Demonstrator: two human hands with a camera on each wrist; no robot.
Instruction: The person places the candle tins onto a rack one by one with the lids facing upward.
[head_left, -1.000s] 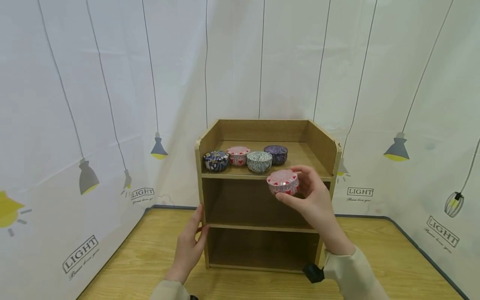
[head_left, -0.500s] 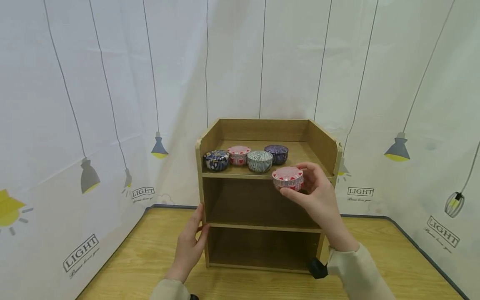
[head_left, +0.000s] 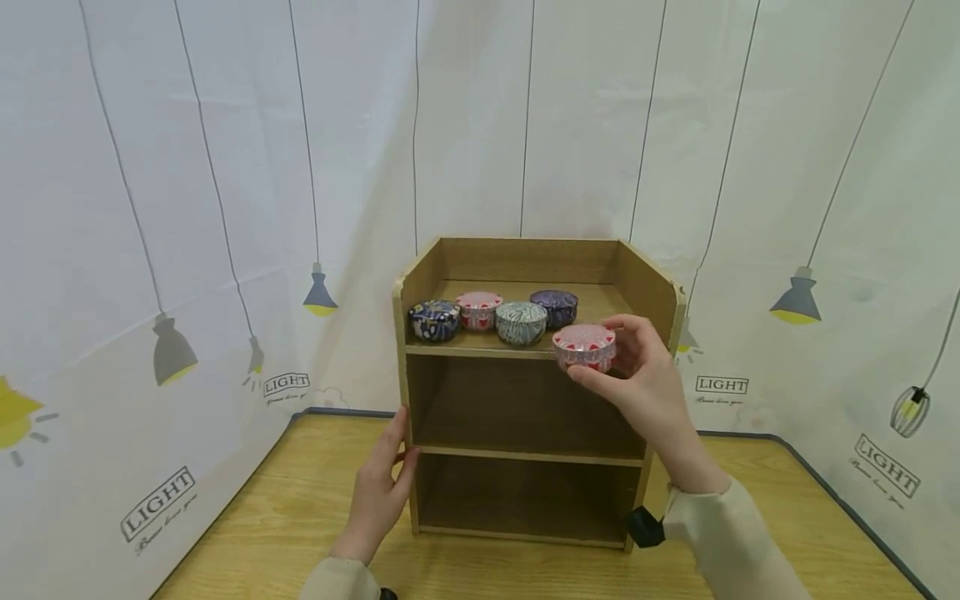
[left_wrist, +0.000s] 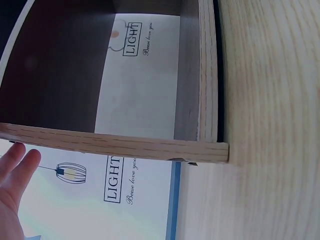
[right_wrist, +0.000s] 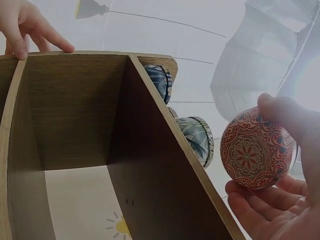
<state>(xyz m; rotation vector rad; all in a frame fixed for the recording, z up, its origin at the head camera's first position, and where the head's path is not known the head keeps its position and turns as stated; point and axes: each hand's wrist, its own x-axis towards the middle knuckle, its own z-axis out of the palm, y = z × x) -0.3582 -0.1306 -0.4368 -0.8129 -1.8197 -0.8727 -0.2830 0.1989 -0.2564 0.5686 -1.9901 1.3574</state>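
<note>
My right hand grips a round pink and red patterned tin between thumb and fingers, in front of the top shelf's right part. The right wrist view shows the tin's underside with a red mandala pattern. My left hand rests with extended fingers against the left side of the wooden shelf unit. On its top stand a dark blue floral tin, a pink tin, a pale green leaf-patterned tin and a purple tin.
The shelf unit has two lower compartments and raised side and back walls round its top. It stands on a light wooden table. A white backdrop printed with hanging lamps encloses the table behind and at both sides.
My right hand has moved right and slightly up with the pink and red tin, toward the right end of the top shelf. The left hand has stayed at the unit's side.
</note>
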